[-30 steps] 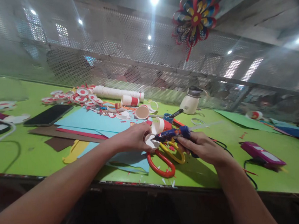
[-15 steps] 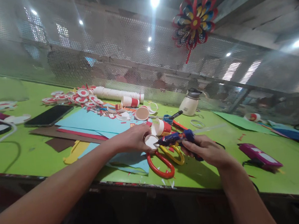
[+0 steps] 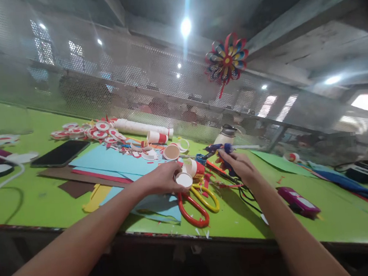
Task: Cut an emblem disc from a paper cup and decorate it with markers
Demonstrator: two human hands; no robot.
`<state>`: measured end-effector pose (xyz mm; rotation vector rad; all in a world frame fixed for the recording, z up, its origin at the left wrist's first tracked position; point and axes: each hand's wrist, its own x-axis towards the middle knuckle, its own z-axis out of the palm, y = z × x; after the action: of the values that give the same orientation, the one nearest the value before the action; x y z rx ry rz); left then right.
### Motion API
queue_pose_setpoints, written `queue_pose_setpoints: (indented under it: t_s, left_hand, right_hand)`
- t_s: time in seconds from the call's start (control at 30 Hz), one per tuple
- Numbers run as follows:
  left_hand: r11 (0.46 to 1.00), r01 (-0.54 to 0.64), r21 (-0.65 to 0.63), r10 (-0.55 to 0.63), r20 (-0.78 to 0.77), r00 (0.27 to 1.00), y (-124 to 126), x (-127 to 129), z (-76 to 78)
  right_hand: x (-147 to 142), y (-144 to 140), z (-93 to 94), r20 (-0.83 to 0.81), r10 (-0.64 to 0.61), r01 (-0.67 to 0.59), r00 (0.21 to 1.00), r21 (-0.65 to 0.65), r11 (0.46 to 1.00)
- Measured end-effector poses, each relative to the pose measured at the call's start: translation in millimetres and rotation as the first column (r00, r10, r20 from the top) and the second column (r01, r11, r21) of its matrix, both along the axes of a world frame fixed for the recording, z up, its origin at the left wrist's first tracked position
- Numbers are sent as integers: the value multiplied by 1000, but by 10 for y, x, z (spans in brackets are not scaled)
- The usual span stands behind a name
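Note:
My left hand (image 3: 165,178) pinches a small round white paper cup piece (image 3: 184,180) by its side, its flat white face turned up. My right hand (image 3: 236,161) is wrapped round a dark blue glue gun (image 3: 219,148), whose nozzle points left near a blue ring-shaped holder (image 3: 200,158). A clear glue stick (image 3: 246,146) sticks out behind the gun. Below the cup piece lie scissors with one red handle (image 3: 194,215) and one yellow handle (image 3: 209,198). Just beyond my left hand, a red and white paper cup (image 3: 195,167) lies on its side.
Light blue paper sheets (image 3: 99,159) and a black phone (image 3: 60,153) lie to the left. Behind them are piled red-white discs (image 3: 101,130) and a white roll (image 3: 144,126). A cream jug (image 3: 224,136) stands at the back. A purple device (image 3: 299,203) rests at right.
My right hand has carried the glue gun up and away from the cup piece, toward the jug. My left hand still holds the piece. The whole view has shifted slightly.

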<state>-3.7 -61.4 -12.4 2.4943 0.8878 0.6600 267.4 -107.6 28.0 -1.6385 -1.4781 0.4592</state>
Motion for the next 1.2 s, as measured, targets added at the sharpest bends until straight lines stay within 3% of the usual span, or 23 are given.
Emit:
queue_pose_setpoints:
  t_s: [0.3, 0.53, 0.77, 0.9, 1.03, 1.2]
  left_hand:
    - [1000, -12, 8, 12, 44, 999, 20, 8, -17]
    - [1000, -18, 8, 17, 56, 998, 17, 3, -12]
    - [1000, -15, 8, 15, 44, 999, -9, 1, -4]
    - [1000, -15, 14, 15, 34, 999, 3, 2, -18]
    - [999, 7, 36, -8, 29, 1000, 40, 15, -54]
    - [997, 24, 71, -26, 25, 999, 72, 21, -93]
  right_hand:
    - [13, 398, -26, 43, -48, 56, 998, -201, 978]
    - [10, 346, 105, -9, -51, 49, 999, -172, 984]
    - [32, 276, 1, 12, -98, 99, 995, -96, 990]
    - [237, 289, -74, 110, -225, 222, 968, 34, 974]
    - [569, 375, -193, 303, -357, 363, 884, 38, 931]
    - [823, 586, -356, 522, -278, 364, 806, -67, 929]
